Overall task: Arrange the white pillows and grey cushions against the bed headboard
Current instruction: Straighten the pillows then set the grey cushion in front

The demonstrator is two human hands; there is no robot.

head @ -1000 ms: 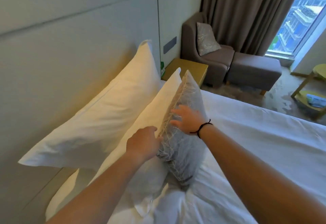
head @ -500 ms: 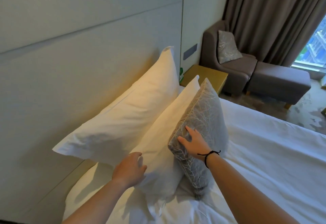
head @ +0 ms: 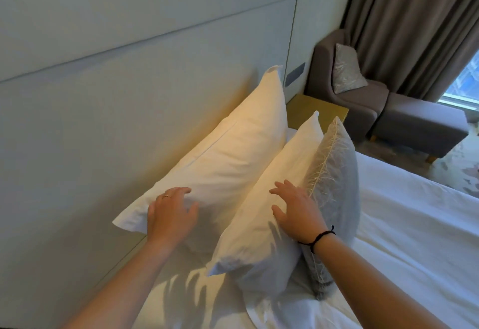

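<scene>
A: What is at the far left?

B: The padded headboard (head: 108, 100). The rear white pillow (head: 223, 160) leans tilted against it, one corner pointing up.

A: And the left hand (head: 172, 214)?

B: It reaches forward on an outstretched bare arm, palm down, over that pillow's near lower corner. Its grip is spread, fingers loosely fanned and pinching nothing; I cannot tell whether the palm presses the fabric. A ring sits on one finger.

A: Next to the right?

B: The front white pillow (head: 269, 199) stands on edge on the bed (head: 414, 238), leaning toward the rear one. The right hand (head: 298, 212) lies flat on its upper edge, fingers splayed, grip wide and holding nothing, with a black band (head: 320, 236) at the wrist.

A: And the grey cushion (head: 334, 173)?

B: Upright, touching the front pillow's right face, just beside the right hand.

A: Beyond that?

B: A yellow bedside table (head: 318, 109), a grey armchair (head: 363, 100) holding a second patterned cushion (head: 346, 69), a footstool (head: 425, 126), and curtains (head: 414, 17).
</scene>
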